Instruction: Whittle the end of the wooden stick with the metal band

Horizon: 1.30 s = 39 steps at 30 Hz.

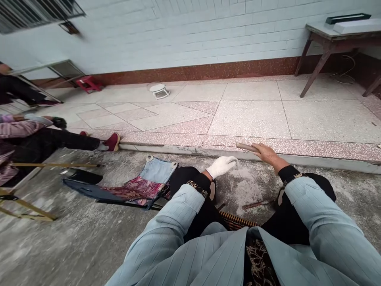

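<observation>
My right hand [264, 153], bare, has its fingers closed round one end of a short brown stick [245, 147], which looks like a wooden handle, at the edge of the raised tiled step [190, 140]. To its left is my left hand [222, 167] in a white knitted glove, above the concrete near my left knee. Its fingers are bent and close together; whatever may be inside them is hidden. On the concrete between my feet lies a thin rusty rod-like tool [258, 204]. Beneath me shows part of a black and orange woven seat [238, 221].
To my left stands a low folding chair [145, 180] with patterned fabric. Beyond it another person's leg [74, 140] stretches toward the step. A small white stool [160, 91], a red stool [88, 84] and a wooden table [320, 37] stand on the tiles. Yellow metal legs [29, 210] are at far left.
</observation>
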Available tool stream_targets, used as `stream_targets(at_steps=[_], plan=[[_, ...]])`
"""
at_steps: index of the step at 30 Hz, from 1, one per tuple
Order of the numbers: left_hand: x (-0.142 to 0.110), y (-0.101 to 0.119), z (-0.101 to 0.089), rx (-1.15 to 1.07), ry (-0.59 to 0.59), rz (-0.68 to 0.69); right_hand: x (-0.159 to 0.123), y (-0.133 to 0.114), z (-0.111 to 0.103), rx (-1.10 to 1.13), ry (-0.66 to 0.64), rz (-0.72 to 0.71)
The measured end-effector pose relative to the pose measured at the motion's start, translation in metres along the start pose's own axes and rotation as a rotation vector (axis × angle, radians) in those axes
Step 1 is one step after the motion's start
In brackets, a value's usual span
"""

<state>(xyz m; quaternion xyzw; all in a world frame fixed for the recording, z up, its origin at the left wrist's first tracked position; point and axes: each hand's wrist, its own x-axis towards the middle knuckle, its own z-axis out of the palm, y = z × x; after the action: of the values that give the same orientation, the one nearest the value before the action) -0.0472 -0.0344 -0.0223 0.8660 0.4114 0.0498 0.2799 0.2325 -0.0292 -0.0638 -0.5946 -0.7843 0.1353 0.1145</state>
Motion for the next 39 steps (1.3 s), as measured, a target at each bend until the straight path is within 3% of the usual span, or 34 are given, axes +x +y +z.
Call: stream_targets(at_steps=[3,4,7,12,17,20,24,27,29,33,36,39], plan=[[0.015,-0.007,-0.01,0.208,0.004,0.022,0.004,-0.008,0.005,-0.076,-0.227,0.017],[0.022,-0.009,-0.014,0.25,0.003,0.032,0.004,-0.013,0.005,-0.084,-0.316,-0.025],[0.043,-0.014,-0.029,0.264,0.009,0.031,0.003,-0.028,0.0,-0.024,-0.402,-0.188],[0.071,-0.025,-0.041,-0.022,-0.011,0.035,0.003,-0.037,-0.03,0.276,-0.316,-0.362],[0.086,-0.023,-0.014,-0.193,-0.133,0.141,0.01,-0.032,-0.047,0.466,-0.252,-0.399],[0.087,-0.016,0.001,-0.25,-0.131,0.061,0.015,-0.022,-0.044,0.56,-0.137,-0.252],[0.085,-0.007,0.01,-0.188,-0.129,0.153,0.014,-0.003,-0.035,0.295,-0.032,0.026],[0.082,0.001,0.016,-0.024,-0.161,0.154,0.01,0.001,-0.027,0.038,-0.105,0.139],[0.079,0.006,0.019,0.086,-0.189,0.162,0.007,-0.003,-0.021,-0.058,-0.223,0.166],[0.071,0.004,0.009,0.181,-0.219,0.222,-0.004,-0.015,-0.013,0.0,-0.447,0.011],[0.068,-0.007,-0.007,0.08,-0.185,0.272,-0.017,-0.023,-0.014,0.171,-0.399,-0.153],[0.069,-0.018,-0.015,-0.21,-0.173,0.185,-0.03,-0.03,-0.017,0.41,-0.281,-0.217]])
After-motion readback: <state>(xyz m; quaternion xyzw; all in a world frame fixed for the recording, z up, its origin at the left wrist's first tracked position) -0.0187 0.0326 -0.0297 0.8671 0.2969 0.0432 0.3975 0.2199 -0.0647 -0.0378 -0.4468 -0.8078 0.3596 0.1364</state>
